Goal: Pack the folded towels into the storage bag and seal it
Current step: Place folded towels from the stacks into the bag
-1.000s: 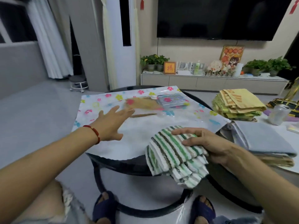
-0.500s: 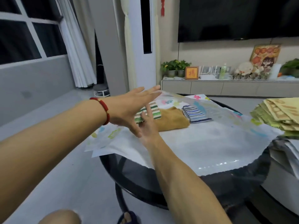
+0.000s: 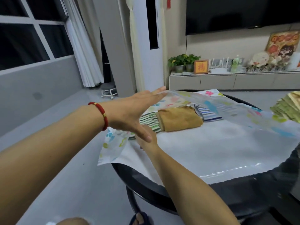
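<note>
Round dark table [image 3: 243, 200] carrying a flower-printed clear bag [image 3: 211, 148] laid flat. Inside it, at its far left, three folded towels in a row: green-striped [image 3: 149, 119], tan [image 3: 180, 119], blue-striped [image 3: 206, 112]. Left hand [image 3: 134, 114], fingers straight and together, lifts the bag's upper sheet. Right hand [image 3: 146, 138] reaches under it beside the green-striped towel; its finger pose cannot be told. More towels [image 3: 289, 106] stacked far right

I count three folded towels inside one storage bag [image 3: 211, 143]: a green-striped towel [image 3: 148, 121], a tan towel [image 3: 180, 118] and a blue-striped towel [image 3: 206, 113]. I see one stack of yellow-green towels [image 3: 288, 107] at right edge, two hands, one red bracelet [image 3: 101, 115].
</note>
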`<state>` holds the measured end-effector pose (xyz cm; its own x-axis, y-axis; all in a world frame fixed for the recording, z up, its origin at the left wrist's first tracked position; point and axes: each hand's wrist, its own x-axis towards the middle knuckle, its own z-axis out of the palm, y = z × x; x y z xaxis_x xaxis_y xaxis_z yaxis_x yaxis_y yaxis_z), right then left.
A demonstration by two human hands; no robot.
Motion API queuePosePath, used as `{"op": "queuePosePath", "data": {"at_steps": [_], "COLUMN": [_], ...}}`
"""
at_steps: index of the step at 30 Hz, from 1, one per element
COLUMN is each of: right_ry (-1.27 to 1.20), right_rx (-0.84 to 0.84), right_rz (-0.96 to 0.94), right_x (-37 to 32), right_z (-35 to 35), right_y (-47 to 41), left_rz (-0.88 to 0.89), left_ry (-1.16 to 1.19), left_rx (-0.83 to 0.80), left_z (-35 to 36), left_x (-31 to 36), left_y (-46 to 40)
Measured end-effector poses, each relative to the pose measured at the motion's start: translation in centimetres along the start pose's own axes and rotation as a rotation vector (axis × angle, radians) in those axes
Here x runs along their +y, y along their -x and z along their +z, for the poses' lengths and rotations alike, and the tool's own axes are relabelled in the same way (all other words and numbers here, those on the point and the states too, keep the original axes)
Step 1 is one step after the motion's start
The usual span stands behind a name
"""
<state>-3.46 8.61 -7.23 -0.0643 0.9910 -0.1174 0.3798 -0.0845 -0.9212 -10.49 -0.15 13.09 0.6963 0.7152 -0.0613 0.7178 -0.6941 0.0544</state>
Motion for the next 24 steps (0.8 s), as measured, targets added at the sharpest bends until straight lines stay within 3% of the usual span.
{"op": "queuePosePath", "data": {"at_steps": [2, 5, 10, 14, 17, 21, 24], "right_ry": [0.27, 0.468, 0.498, 0.529, 0.607, 0.644, 0.614], "right_rx": [0.173, 0.003, -0.144, -0.223, -0.276, -0.158, 0.127], "right_rz": [-0.084, -0.082, -0.24, -0.392, -0.372, -0.259, -0.176], "right_x": [0.8, 0.9, 1.4, 5.0, 7.9, 11.3, 13.9], "right_z": [0.0, -0.3, -5.0, -12.1, -18.8, -27.6, -34.5], "right_y": [0.3, 0.8, 4.3, 11.2, 16.6, 21.9, 24.1], "left_rz": [-0.021, 0.0, -0.043, -0.044, 0.017, 0.119, 0.159], "left_ry": [0.014, 0.006, -0.063, -0.197, -0.322, -0.523, -0.642], "left_rx": [0.012, 0.055, 0.116, 0.198, 0.17, 0.1, 0.05], "left_z": [0.3, 1.2, 2.1, 3.1, 4.3, 7.3, 9.7], "left_x": [0.3, 0.9, 2.4, 4.4, 6.9, 10.8, 13.8], "left_y": [-0.1, -0.4, -0.3, -1.5, -3.6, -7.4, -10.5]}}
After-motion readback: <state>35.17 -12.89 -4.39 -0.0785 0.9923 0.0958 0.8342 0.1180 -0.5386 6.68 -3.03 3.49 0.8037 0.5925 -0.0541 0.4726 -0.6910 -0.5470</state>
